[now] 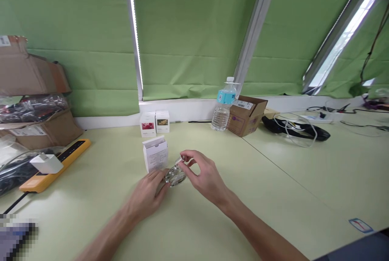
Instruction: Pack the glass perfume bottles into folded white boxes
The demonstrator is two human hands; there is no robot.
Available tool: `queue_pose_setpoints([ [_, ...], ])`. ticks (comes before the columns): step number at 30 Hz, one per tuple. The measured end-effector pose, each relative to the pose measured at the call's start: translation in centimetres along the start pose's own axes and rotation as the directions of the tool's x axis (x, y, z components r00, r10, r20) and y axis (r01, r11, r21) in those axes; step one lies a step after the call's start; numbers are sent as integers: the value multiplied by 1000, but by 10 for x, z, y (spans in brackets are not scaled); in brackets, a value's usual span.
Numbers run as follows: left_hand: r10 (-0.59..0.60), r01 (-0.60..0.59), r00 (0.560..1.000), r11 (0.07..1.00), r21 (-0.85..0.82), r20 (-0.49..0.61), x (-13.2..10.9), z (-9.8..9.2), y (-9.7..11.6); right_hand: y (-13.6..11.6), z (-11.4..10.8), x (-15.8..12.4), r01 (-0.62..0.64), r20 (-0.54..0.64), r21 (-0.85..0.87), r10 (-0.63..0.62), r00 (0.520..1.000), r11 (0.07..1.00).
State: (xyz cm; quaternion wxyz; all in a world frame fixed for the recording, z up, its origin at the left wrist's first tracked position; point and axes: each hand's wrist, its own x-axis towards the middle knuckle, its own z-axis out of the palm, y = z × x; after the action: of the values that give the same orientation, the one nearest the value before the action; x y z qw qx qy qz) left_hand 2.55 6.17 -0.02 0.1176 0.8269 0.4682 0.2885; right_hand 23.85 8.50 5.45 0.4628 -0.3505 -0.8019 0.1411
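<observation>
A rounded clear glass bottle (175,176) with a silvery neck or cap is tilted just above the table, leaning to the upper right. My left hand (148,192) grips its body from the left, thumb in front and fingers behind. The thumb and fingers of my right hand (206,176) pinch the silvery cap (180,160) at the top. Whether the cap is fixed or loose cannot be made out. Right behind my left hand stands a small white carton (156,155) with its top flap up and printed text on its front.
Two small white boxes (148,125) with pictures stand by the wall. Further right are a water bottle (221,111), an open cardboard box (244,119) and a black object with a white cable (294,129). On the left lie a yellow power strip (73,151) and stacked cartons (33,74).
</observation>
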Motion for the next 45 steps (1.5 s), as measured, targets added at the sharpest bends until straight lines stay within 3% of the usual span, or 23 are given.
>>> queue_pose_setpoints([
  [11, 10, -10, 1000, 1000, -1, 24, 0, -1, 2, 8, 7, -3, 16, 148, -27, -12, 989, 1000],
  [21, -6, 6, 999, 1000, 1, 44, 0, -2, 3, 7, 9, -1, -65, 144, 77, 54, 988, 995],
  [37, -4, 4, 1000, 1000, 6, 11, 1, -1, 3, 1, 9, 0, -132, 166, 106, 113, 980, 986],
  [45, -4, 4, 1000, 1000, 8, -1, 1, -2, 6, -2, 5, -7, -80, 210, -49, 89, 974, 996],
])
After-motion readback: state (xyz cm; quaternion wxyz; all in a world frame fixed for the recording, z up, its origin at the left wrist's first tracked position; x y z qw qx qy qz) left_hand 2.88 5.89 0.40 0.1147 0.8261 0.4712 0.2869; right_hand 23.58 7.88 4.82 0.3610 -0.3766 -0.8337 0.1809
